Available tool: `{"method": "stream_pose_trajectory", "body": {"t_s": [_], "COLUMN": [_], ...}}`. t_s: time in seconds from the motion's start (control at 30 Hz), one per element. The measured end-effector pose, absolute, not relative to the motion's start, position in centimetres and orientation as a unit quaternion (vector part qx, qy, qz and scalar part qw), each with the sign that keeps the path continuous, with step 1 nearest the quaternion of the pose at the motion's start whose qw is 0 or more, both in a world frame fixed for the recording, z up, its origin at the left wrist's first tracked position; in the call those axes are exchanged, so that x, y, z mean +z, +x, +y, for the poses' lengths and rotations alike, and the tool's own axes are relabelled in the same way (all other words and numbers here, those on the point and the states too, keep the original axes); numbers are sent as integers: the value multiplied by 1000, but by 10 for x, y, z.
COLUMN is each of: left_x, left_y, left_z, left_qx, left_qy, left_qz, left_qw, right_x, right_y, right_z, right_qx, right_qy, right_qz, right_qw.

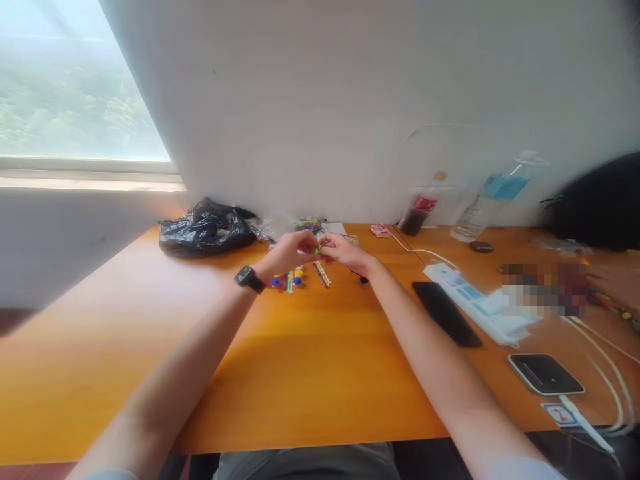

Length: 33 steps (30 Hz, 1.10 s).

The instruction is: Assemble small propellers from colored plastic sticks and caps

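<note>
My left hand (293, 252), with a black watch (249, 279) on its wrist, meets my right hand (346, 252) above the far part of the table. Fingertips of both hands pinch a small green piece (317, 251), partly covered by the fingers; its exact kind is too small to make out. Just below the hands lie blue and yellow strips (323, 274), with more thin coloured strips (289, 282) to the left. Beside these are a blue round piece (298, 281) and a yellow one (299, 273).
Behind my hands lies a pile of small coloured parts (310, 225). A black plastic bag (206, 230) sits at the back left. To the right are a cola bottle (418, 217), a clear bottle (473, 217), a black phone (445, 313), a power strip (470, 300) and another person's hand (613, 280).
</note>
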<state>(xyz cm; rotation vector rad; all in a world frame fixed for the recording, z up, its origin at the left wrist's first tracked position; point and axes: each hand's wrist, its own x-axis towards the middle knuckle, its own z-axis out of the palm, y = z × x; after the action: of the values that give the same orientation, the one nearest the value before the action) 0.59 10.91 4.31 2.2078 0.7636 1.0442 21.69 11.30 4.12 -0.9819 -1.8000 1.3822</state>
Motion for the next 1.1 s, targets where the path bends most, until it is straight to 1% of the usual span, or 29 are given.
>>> {"method": "stream_pose_trajectory", "body": {"t_s": [0.1,0.3,0.37,0.47,0.53,0.7,0.8,0.9,0.93,0.97,1.1], "left_x": [44,39,34,25,20,10,7,4,4,4,4], "left_y": [7,9,7,3,2,3,4,3,3,2,-1], "left_z": [107,106,111,118,121,121,121,123,124,125,127], "left_qx": [387,365,371,371,344,260,238,243,249,257,264], "left_qy": [830,851,841,835,852,877,872,867,865,863,864], "left_qz": [289,293,312,347,355,387,409,412,410,407,395], "left_qw": [279,238,238,211,172,119,124,139,145,153,169], "right_x": [38,28,24,19,17,16,24,37,41,45,48], "right_y": [215,212,214,215,213,212,225,252,263,272,302], "right_z": [115,118,120,122,123,127,131,134,135,136,137], "right_qx": [523,470,427,321,279,246,221,204,201,191,179], "right_qy": [-383,-446,-479,-530,-542,-557,-570,-578,-579,-583,-610], "right_qz": [-685,-702,-714,-753,-770,-775,-772,-772,-774,-782,-770], "right_qw": [331,297,281,220,187,169,174,169,157,114,50]}}
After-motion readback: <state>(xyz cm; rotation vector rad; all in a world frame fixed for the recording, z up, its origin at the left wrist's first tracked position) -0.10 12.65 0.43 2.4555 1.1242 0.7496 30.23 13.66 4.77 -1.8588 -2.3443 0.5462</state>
